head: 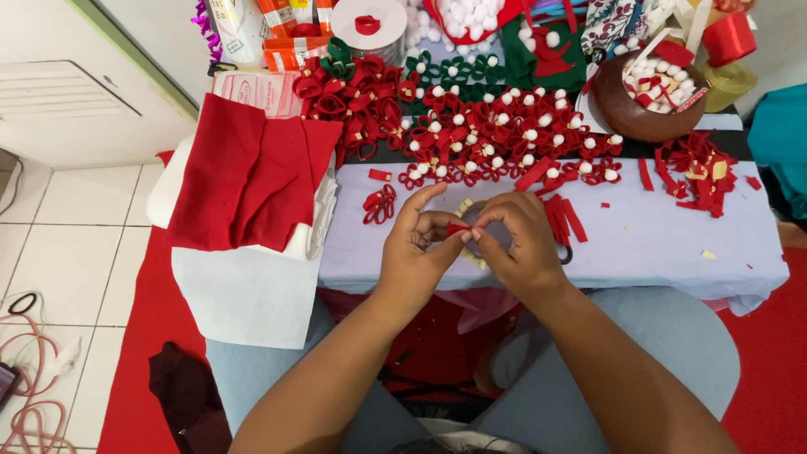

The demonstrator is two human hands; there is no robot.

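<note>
My left hand [414,252] and my right hand [514,244] meet over the front of a low table covered in pale lilac cloth [656,240]. Both pinch a small red felt strip [458,228] between thumb and fingertips. Under my right hand lies a round roll of tape [487,220], mostly hidden, with small yellow bits beside it. A few loose red felt strips [565,219] lie just right of my right hand. A small looped red felt bow [380,204] sits left of my left hand.
A heap of red felt bows with white pompoms [496,134] fills the table's back. A brown bowl of pompoms [647,105] stands back right, red scraps [698,172] beside it. Folded red felt on white sheets [248,181] lies left. Cables [29,370] lie on the tiled floor.
</note>
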